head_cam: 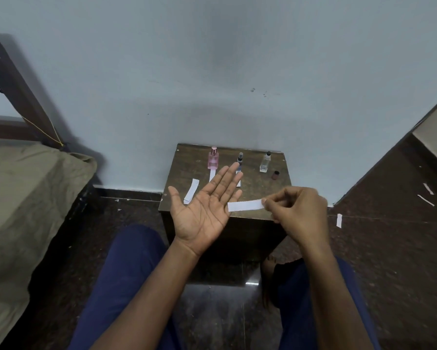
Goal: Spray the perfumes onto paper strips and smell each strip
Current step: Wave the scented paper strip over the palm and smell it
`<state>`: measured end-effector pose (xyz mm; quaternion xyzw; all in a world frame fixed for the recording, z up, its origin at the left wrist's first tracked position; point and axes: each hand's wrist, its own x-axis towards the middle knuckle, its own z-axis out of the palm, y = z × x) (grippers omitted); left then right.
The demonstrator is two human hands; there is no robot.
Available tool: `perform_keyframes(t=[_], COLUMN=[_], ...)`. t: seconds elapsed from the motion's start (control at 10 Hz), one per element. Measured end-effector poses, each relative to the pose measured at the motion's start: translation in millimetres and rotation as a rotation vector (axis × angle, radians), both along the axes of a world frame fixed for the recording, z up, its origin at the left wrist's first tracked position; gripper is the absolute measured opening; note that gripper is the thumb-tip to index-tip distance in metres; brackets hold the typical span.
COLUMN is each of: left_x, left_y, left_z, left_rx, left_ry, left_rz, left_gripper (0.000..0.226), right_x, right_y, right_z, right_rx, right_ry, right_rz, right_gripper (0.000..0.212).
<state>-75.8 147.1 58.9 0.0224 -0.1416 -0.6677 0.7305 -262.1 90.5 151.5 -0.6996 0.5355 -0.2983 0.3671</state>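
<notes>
At the far left a bed [22,198] with an olive sheet stands against the wall. Right of it, the small dark wooden worktop [179,173] carries a stack of paper strips [191,190] near its left edge. Behind them stands a pink perfume bottle [213,160] on the end of another strip. A dark perfume bottle [239,159] is partly hidden by the left hand's fingertips. Further right stands a clear perfume bottle [266,164] and, just beside it, a small dark cap [276,175].

The left hand [204,210] hovers palm up above the worktop's front, its fingers straight and released, holding nothing. The held strip [245,205] lies level, its left end touching that palm's right edge. Its right end is pinched between thumb and fingers of the right hand [298,213], whose other fingers are curled. On the floor at the right lie scattered paper scraps [339,220].
</notes>
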Motion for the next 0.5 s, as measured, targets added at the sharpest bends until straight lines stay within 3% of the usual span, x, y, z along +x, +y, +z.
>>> perform_keyframes(t=[0.1, 0.2, 0.3, 0.4, 0.5], left_x=[1.9, 1.7, -0.7, -2.2, -2.1], left_y=[-1.3, -3.4, -6.8, -7.7, -9.3], left_z=[-3.5, -7.8, -10.9, -12.6, -12.7], left_rx=[0.014, 0.042, 0.055, 0.071, 0.113], left_ry=[-0.023, -0.065, -0.084, -0.092, -0.084], left_rz=[-0.001, 0.005, -0.002, 0.001, 0.022], left_gripper=[0.13, 0.13, 0.13, 0.129, 0.128], right_x=[-16.1, -24.1, -9.2, 3.7, -4.5], right_y=[0.7, 1.2, -2.1, -0.1, -3.4], right_z=[35.3, 56.5, 13.7, -4.8, 18.6], right_rx=[0.29, 0.806, 0.664, 0.049, 0.378], right_ry=[-0.799, -1.705, -1.135, -0.026, -0.774], right_rz=[0.235, 0.751, 0.437, 0.161, 0.375], right_gripper=[0.013, 0.014, 0.017, 0.014, 0.016])
